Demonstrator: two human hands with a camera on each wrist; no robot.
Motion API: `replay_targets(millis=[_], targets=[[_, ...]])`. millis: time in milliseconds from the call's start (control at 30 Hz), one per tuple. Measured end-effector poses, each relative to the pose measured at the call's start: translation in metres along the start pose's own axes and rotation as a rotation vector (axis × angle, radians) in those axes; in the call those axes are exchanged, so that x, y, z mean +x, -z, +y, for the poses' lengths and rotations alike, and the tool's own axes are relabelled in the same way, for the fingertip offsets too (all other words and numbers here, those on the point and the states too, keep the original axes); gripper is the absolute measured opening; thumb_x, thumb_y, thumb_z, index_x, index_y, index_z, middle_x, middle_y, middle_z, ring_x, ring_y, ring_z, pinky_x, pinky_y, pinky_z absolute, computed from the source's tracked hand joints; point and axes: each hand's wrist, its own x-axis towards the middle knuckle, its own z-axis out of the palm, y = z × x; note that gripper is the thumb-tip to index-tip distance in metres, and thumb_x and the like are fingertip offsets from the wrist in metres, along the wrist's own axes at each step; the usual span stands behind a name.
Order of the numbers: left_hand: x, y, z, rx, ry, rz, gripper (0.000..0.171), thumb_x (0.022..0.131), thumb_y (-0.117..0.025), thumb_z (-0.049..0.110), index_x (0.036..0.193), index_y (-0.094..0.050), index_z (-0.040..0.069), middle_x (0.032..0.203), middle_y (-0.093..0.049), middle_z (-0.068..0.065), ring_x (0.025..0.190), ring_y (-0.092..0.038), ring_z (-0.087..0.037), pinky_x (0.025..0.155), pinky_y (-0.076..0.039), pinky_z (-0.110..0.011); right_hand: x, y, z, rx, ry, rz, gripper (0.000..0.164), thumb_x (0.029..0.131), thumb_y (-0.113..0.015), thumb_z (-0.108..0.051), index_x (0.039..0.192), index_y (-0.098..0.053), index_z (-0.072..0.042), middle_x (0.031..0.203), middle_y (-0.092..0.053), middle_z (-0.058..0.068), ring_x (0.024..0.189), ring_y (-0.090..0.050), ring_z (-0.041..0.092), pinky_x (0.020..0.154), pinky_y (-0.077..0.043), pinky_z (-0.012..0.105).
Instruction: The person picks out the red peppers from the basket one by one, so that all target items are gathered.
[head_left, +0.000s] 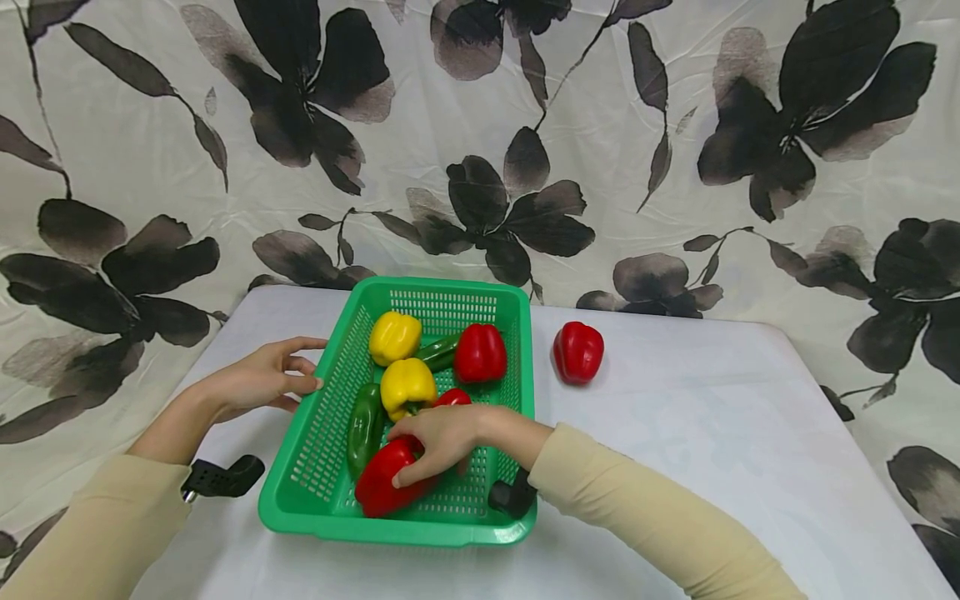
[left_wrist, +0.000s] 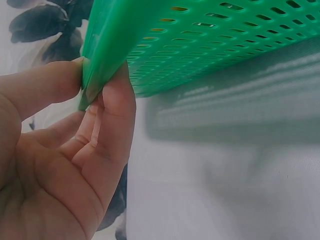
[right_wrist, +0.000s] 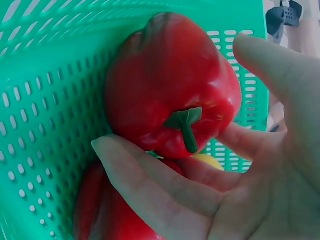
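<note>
A green perforated plastic basket (head_left: pixel 397 533) stands on the white table, holding several peppers. My left hand (head_left: pixel 262 375) pinches its left rim (left_wrist: pixel 107 55) between thumb and fingers. Inside the basket, my right hand (head_left: pixel 450 437) spreads around a red bell pepper (head_left: pixel 384 487) near the front. In the right wrist view this pepper (right_wrist: pixel 165 80) has its green stem toward the palm; the fingers lie along its lower side, the thumb a little off its edge. Another red pepper (head_left: pixel 453 397) is partly hidden behind that hand.
Also in the basket are two yellow bell peppers (head_left: pixel 395 337), a red bell pepper (head_left: pixel 480 354) and two long green peppers (head_left: pixel 365 429). One red bell pepper (head_left: pixel 578 352) lies on the table (head_left: pixel 675 433) right of the basket. A flowered cloth (head_left: pixel 645 125) hangs behind.
</note>
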Motion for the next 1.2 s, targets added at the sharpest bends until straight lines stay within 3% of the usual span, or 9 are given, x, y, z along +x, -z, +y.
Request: replay_targets(millis=[233, 500, 600, 1200], targets=[[0.0000, -0.0004, -0.0002, -0.004, -0.005, 0.000, 0.074, 0.089, -0.058, 0.015, 0.146, -0.012, 0.002, 0.103, -0.052, -0.019, 0.085, -0.062, -0.025, 0.076, -0.056, -0.041, -0.0003, -0.0041, -0.0040, 0.016, -0.047, 0.027, 0.057, 0.083, -0.066, -0.034, 0.133, -0.044, -0.018, 0.106, -0.051, -0.003, 0.089, -0.049, 0.007, 0.052, -0.054, 0.023], [0.0006, -0.0006, -0.0015, -0.010, -0.004, 0.001, 0.074, 0.089, -0.058, 0.014, 0.146, -0.012, 0.002, 0.103, -0.051, -0.020, 0.085, -0.062, -0.026, 0.076, -0.056, -0.041, 0.0035, -0.0058, -0.0052, -0.189, -0.045, 0.066, 0.059, 0.079, -0.068, -0.041, 0.131, -0.046, -0.022, 0.111, -0.053, -0.003, 0.097, -0.047, 0.009, 0.066, -0.047, 0.018], [0.0008, -0.0005, -0.0018, -0.011, -0.005, 0.001, 0.074, 0.089, -0.058, 0.014, 0.146, -0.012, 0.002, 0.102, -0.051, -0.020, 0.085, -0.061, -0.026, 0.076, -0.056, -0.041, 0.0037, -0.0061, -0.0055, -0.210, -0.051, 0.066, 0.060, 0.078, -0.068, -0.041, 0.130, -0.046, -0.023, 0.112, -0.052, -0.003, 0.097, -0.047, 0.010, 0.068, -0.047, 0.019], [-0.0005, -0.0011, 0.0006, -0.006, -0.001, 0.003, 0.074, 0.089, -0.058, 0.014, 0.146, -0.012, 0.002, 0.103, -0.051, -0.020, 0.085, -0.062, -0.026, 0.076, -0.056, -0.041, 0.0003, -0.0022, -0.0055, -0.203, -0.001, 0.086, 0.058, 0.079, -0.068, -0.043, 0.129, -0.048, -0.022, 0.109, -0.055, -0.005, 0.098, -0.047, 0.008, 0.071, -0.047, 0.019]])
